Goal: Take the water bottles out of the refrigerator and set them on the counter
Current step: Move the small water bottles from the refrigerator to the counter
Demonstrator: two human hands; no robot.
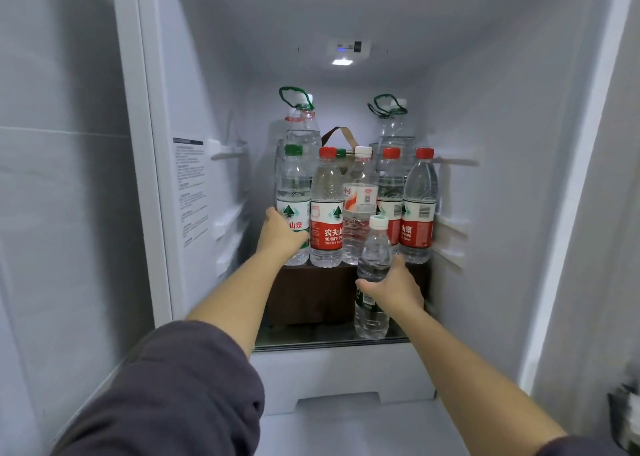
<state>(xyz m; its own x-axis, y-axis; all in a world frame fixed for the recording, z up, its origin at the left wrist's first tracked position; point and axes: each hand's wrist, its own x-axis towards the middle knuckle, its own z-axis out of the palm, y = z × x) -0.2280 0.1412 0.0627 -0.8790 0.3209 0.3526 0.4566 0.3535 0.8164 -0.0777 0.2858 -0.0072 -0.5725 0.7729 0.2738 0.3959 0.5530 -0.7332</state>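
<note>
Inside the open refrigerator (502, 143), several water bottles stand in a row on a dark brown box (311, 292). My left hand (278, 235) grips the green-capped bottle (293, 192) at the row's left end. Beside it stand a red-capped bottle (326, 209), a white-capped bottle with an orange label (360, 195) and two more red-capped bottles (419, 206). My right hand (394, 289) grips a small white-capped bottle (374, 258) in front of the box, its base close to the glass shelf (311, 337). Two large bottles with green handles (299, 123) stand at the back.
A brown strap handle (341, 136) shows behind the row. The refrigerator's side walls close in left and right, with shelf ribs (450, 244) on the right wall. A white drawer front (343, 376) sits below the glass shelf. The interior light (343, 62) is on.
</note>
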